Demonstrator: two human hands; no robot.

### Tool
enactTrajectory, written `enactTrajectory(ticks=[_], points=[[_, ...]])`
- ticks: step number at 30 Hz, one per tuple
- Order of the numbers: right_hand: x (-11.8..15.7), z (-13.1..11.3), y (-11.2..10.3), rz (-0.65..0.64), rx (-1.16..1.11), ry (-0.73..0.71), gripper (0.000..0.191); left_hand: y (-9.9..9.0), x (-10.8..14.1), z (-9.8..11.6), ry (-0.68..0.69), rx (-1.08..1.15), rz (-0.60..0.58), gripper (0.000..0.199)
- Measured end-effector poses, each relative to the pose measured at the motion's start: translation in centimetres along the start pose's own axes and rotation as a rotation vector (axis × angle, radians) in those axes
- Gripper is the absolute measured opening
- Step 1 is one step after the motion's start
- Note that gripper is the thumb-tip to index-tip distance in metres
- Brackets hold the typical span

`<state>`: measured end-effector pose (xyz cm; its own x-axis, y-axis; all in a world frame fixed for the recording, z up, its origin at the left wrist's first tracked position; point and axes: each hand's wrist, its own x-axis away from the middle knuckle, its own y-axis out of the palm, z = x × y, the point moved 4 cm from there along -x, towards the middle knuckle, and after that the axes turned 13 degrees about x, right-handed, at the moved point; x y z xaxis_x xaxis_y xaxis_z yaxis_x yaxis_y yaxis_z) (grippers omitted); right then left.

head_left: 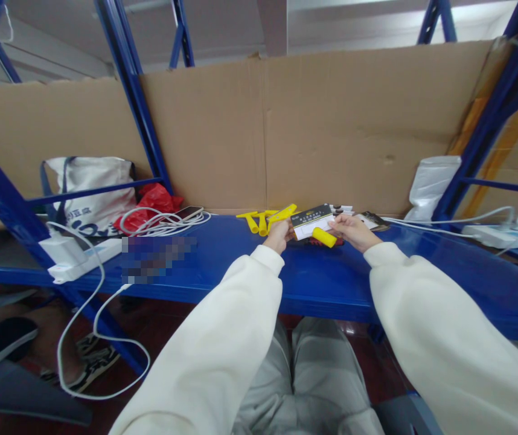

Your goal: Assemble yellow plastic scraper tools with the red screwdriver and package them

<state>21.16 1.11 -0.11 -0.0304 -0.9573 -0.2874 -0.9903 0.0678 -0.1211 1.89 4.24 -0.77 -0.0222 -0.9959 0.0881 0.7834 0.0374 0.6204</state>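
One printed card (308,226) is pinched in left hand (279,236) and right hand (354,232), fingers closed; some yellow pieces (253,225) lie unheld.

Dim foreground, curved wide-angle edges

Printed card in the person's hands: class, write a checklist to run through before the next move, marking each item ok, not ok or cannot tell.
1. Left hand at the printed card's left edge: ok.
2. Right hand at its right edge: ok.
3. Yellow cylinder fixed to the card: cannot tell.
4. Area around the right hand uncluttered: not ok, a dark packet lies beside it.
5. Coiled white cable away from both hands: ok.
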Motion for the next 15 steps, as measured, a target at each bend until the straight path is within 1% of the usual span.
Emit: enactTrajectory(ticks=[3, 7, 10, 13, 15], points=[[0.1, 0.2, 0.4, -0.021, -0.008, 0.028, 0.044, 0.3, -0.3, -0.5, -0.01, -0.034, -0.076, 0.01], [0.1, 0.5, 0.3, -0.019, -0.01, 0.046, 0.044, 0.7, -0.5, -0.8, 0.016, -0.056, -0.162, 0.019], [0.0, 0.7, 0.2, -0.019, -0.003, 0.047, 0.044, 1.1, -0.4, -0.9, 0.017, -0.055, -0.219, 0.021], [-0.2, 0.8, 0.1, -0.006, 0.001, 0.04, 0.044, 1.3, -0.4, -0.9, 0.029, -0.089, -0.202, 0.019], [-0.4, 0.9, -0.1, 0.02, -0.002, 0.03, 0.043, 1.3, -0.4, -0.8, 0.055, -0.117, -0.178, 0.021]])
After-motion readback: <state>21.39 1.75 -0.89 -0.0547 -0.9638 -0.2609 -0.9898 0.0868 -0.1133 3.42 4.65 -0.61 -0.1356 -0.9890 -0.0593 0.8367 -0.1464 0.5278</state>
